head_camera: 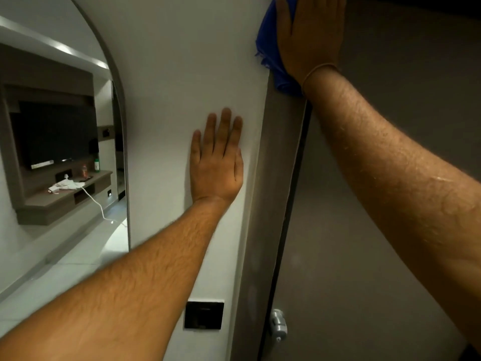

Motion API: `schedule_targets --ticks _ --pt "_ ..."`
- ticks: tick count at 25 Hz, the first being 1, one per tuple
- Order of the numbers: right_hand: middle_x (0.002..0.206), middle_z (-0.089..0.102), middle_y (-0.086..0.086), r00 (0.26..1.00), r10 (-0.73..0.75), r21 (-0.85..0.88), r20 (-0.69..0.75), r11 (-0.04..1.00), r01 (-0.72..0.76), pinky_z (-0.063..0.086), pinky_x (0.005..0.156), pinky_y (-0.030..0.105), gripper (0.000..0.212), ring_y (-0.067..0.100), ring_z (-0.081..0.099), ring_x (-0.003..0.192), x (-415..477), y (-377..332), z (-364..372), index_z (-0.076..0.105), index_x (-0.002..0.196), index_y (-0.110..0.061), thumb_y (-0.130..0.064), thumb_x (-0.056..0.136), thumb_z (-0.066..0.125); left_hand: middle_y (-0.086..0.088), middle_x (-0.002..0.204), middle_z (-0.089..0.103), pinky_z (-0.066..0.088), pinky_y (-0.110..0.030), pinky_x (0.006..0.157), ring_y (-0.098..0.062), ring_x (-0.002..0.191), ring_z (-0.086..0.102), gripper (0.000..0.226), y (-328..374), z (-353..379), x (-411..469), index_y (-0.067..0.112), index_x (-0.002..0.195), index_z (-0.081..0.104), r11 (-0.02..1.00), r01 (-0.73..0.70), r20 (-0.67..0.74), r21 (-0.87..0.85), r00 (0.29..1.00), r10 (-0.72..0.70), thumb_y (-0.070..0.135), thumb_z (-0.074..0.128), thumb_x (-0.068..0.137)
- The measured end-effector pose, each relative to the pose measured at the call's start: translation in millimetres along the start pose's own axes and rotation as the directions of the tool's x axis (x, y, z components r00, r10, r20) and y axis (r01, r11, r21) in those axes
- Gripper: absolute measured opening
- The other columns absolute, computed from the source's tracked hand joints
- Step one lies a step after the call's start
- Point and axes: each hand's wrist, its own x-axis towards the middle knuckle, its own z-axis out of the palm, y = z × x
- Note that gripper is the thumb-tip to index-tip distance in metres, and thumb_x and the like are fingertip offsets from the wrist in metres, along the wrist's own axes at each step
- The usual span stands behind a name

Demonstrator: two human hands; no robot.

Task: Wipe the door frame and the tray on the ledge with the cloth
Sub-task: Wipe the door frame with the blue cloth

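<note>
Head view: right hand presses cloth on door frame (no legible writing).

right hand pressing cloth on door frame

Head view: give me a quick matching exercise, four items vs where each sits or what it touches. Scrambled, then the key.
1. left hand
2. right hand
3. wall switch
4. door knob

A. pressing the blue cloth on the door frame
B. low on the white wall
C. flat on the white wall, empty
D. low on the grey door

Pairs: 1-C, 2-A, 3-B, 4-D
</note>
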Motion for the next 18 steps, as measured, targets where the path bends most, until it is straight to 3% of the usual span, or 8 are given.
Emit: schedule_targets --ticks 2,3,5,8,14,18 --pt "0.133 0.065 0.008 0.999 0.031 -0.019 0.033 0.999 -0.03 0.035 0.105 0.015 0.064 0.019 0.06 0.124 -36.8 -0.8 0.3 0.061 0.128 -0.012 -0.065 0.104 0.034 -0.008 0.182 0.013 0.01 -0.053 0.136 -0.032 0.168 0.01 0.061 0.4 -1.0 -0.7 0.02 0.174 0.011 1.0 0.013 -0.004 -0.009 1.0 -0.013 0.031 0.027 0.116" --pt "0.139 0.061 0.009 0.999 0.015 -0.032 0.029 0.999 -0.014 0.03 0.106 0.013 0.059 0.02 0.057 0.129 -59.6 -0.6 0.6 0.058 0.134 -0.012 -0.06 0.105 0.038 -0.009 0.182 0.014 0.012 -0.054 0.136 -0.032 0.168 0.011 0.061 0.2 -0.7 -1.1 0.02 0.174 0.012 1.0 0.019 -0.003 -0.002 1.0 -0.019 0.031 0.028 0.116" --pt "0.16 0.042 0.016 0.999 -0.036 -0.083 0.035 0.996 0.038 0.021 0.125 0.028 0.067 0.029 0.039 0.15 -111.5 -1.4 -0.7 0.042 0.153 -0.006 -0.053 0.106 0.04 -0.01 0.181 0.017 0.015 -0.056 0.135 -0.033 0.167 0.014 0.061 0.2 2.2 -1.0 0.019 0.174 0.016 1.0 0.024 -0.002 0.011 1.0 -0.024 0.031 0.029 0.116" --pt "0.168 0.024 0.025 0.992 -0.035 -0.16 0.119 0.986 0.054 0.012 0.131 0.048 0.073 0.04 0.019 0.158 -192.9 -4.3 -5.1 0.026 0.159 -0.001 -0.046 0.105 0.043 -0.01 0.18 0.022 0.016 -0.056 0.135 -0.034 0.166 0.019 0.06 1.6 6.0 0.3 0.018 0.173 0.019 0.998 0.047 -0.007 0.048 0.999 -0.047 0.038 0.03 0.117" --pt "0.169 0.018 0.025 0.95 0.052 -0.197 0.307 0.98 0.01 0.013 0.132 0.052 0.077 0.038 0.011 0.16 -331.5 -2.4 -12.1 0.019 0.161 -0.003 -0.041 0.102 0.05 -0.005 0.181 0.018 0.011 -0.053 0.135 -0.031 0.167 0.015 0.059 10.1 5.7 -22.0 0.024 0.174 0.014 0.994 0.068 0.058 0.083 0.996 -0.073 0.033 0.017 0.116" --pt "0.171 0.006 0.022 0.909 0.044 -0.188 0.415 0.981 0.038 -0.005 0.131 0.046 0.085 0.027 -0.018 0.159 -430.1 9.2 -10.4 0.003 0.163 -0.007 -0.044 0.101 0.048 -0.004 0.182 0.017 0.01 -0.053 0.135 -0.03 0.167 0.014 0.059 12.5 4.2 -49.8 0.026 0.174 0.014 0.996 0.014 0.117 0.093 0.993 -0.025 0.038 0.015 0.116"
